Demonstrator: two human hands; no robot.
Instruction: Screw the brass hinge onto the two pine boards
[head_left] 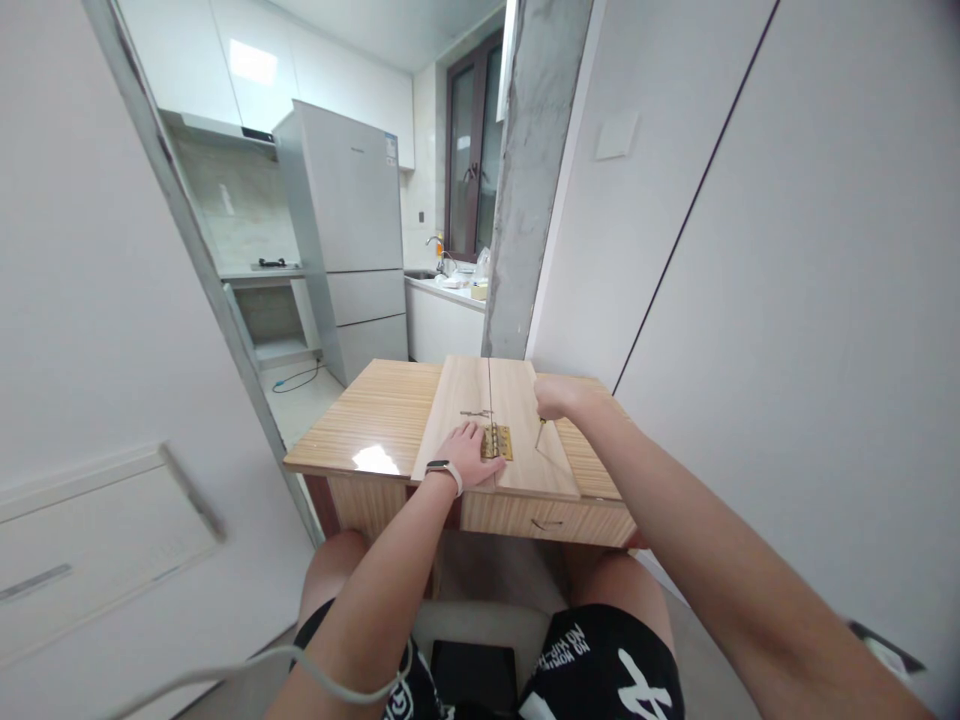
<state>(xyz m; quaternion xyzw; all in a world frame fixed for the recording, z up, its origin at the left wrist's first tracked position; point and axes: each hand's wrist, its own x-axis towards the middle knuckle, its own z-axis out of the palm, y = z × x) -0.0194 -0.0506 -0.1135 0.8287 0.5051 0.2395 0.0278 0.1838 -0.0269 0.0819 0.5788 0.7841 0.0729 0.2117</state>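
Observation:
Two pale wooden boards lie side by side on the desk, the left board and the right board, with a narrow seam between them. A brass hinge spans the seam. My left hand rests with fingers spread on the boards, against the hinge's left side. My right hand is closed around a screwdriver above the right board, its shaft pointing down, right of the hinge. Several small screws lie across the seam beyond the hinge.
The wood-grain desk has a drawer at its front edge, above my legs. A white cable crosses near my left forearm. Behind stand a fridge, a sink counter and a grey pillar.

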